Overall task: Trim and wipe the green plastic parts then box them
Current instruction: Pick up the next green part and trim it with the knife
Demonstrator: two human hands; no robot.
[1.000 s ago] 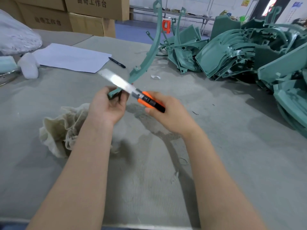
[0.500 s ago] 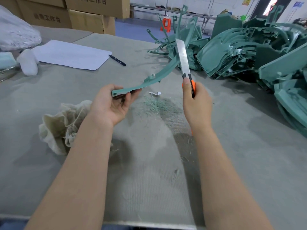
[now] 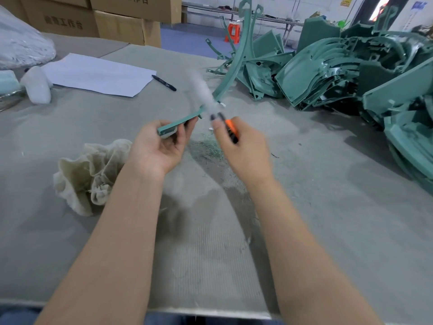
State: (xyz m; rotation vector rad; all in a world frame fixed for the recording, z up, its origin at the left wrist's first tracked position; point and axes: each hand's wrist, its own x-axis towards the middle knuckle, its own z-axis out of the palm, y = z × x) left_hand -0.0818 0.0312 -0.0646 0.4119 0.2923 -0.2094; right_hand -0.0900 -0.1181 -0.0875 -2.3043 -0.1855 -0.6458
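A long curved green plastic strip (image 3: 230,73) rises from my left hand (image 3: 161,146), which grips its near end above the table. My right hand (image 3: 239,146) holds an orange utility knife (image 3: 230,129). Its long blade (image 3: 202,93) is blurred by motion and lies against the strip just beyond my left fingers. A small heap of green shavings (image 3: 208,148) lies on the table below both hands. A crumpled off-white cloth (image 3: 91,174) sits to the left of my left forearm.
A big pile of green plastic parts (image 3: 351,71) fills the right side and back of the grey table (image 3: 328,207). A white sheet of paper (image 3: 96,75) and a black pen (image 3: 164,82) lie at the back left. Cardboard boxes (image 3: 121,19) stand behind.
The knife blade swung from upright beside the strip to a slant across it near my left fingers. The strip tilted up more steeply. My hands came closer together.
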